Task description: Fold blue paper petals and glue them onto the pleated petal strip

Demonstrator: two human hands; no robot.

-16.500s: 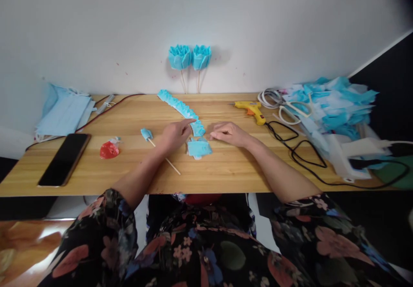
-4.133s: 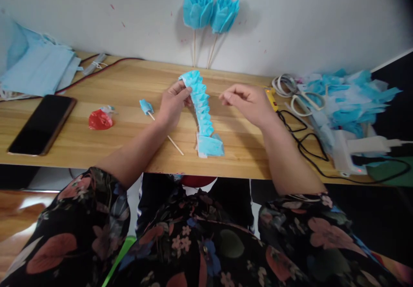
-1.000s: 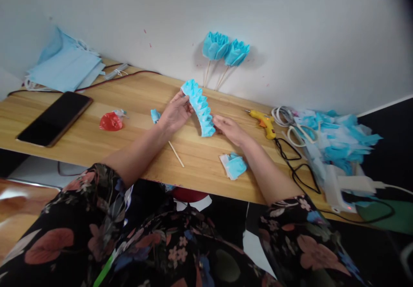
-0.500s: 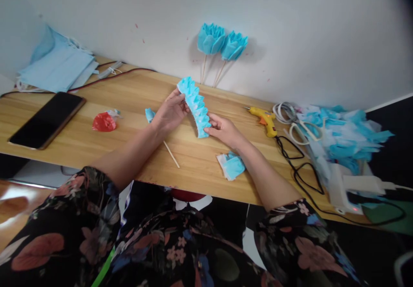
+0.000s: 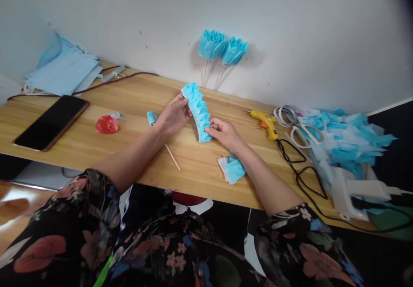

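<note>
Fingers of the left hand (image 5: 175, 114) pinch the pleated strip (image 5: 198, 110) near its far end, and those of the right hand (image 5: 223, 134) grip its near end — I'd say to keep it spread and steady. Over the table (image 5: 129, 95) it curves gently, bright blue, with pointed folds along its right edge.

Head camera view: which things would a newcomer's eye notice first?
Probably the two blue flowers on thin sticks, by the wall at the back. Next, the pleated blue strip in the middle, held between the left hand and right hand. The yellow glue gun, on the table to the right, also stands out.
</note>
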